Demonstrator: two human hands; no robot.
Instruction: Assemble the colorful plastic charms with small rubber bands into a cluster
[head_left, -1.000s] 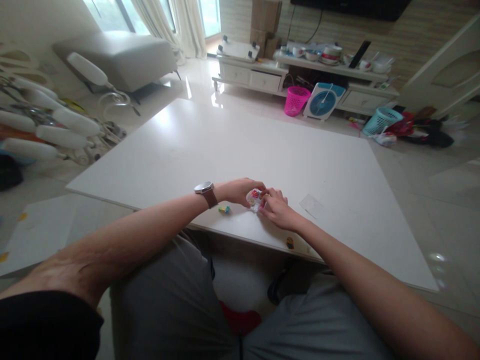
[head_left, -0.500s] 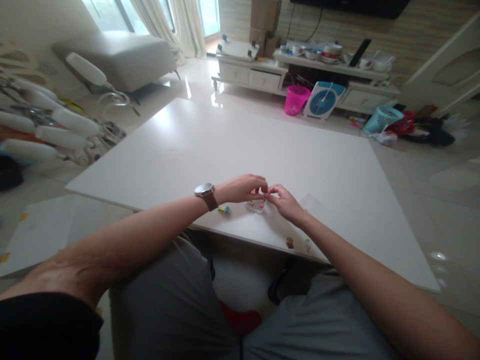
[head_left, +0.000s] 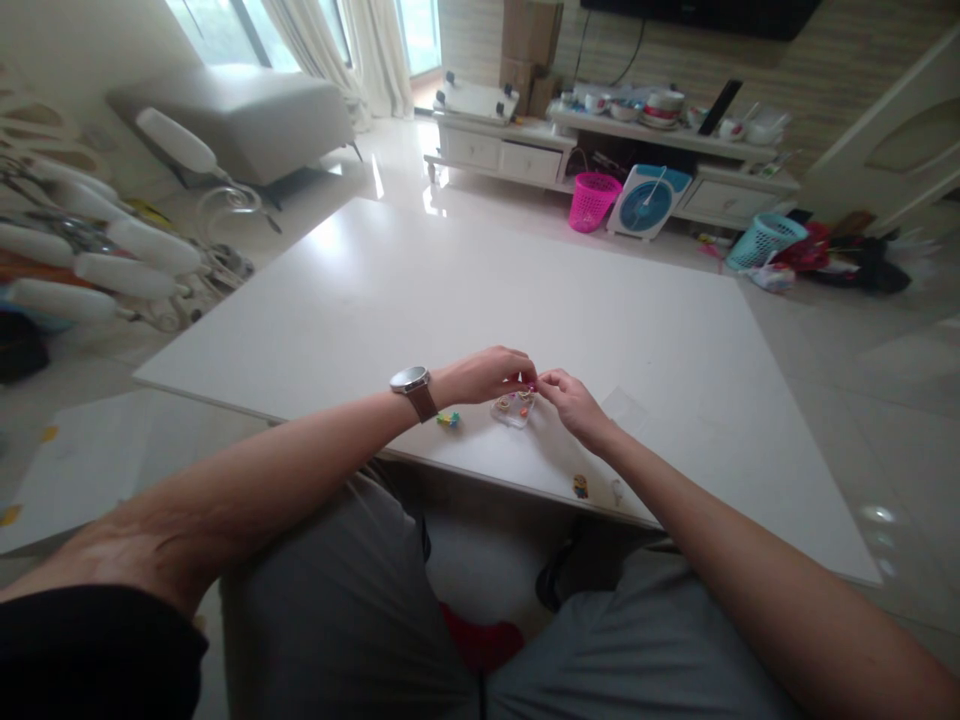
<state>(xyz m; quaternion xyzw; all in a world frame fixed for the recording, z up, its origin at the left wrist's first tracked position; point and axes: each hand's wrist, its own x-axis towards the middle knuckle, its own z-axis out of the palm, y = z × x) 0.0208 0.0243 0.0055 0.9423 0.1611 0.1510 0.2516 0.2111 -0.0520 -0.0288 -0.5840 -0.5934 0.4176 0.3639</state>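
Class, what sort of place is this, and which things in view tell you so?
Probably a living room in a home: a grey padded seat stands near long pale curtains, and a low white cabinet stands below a dark screen.

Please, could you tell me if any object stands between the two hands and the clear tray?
Nothing visible does. The left hand and right hand meet at a pink piece by the tray's far right corner. The green toy lies left of it, out of the way.
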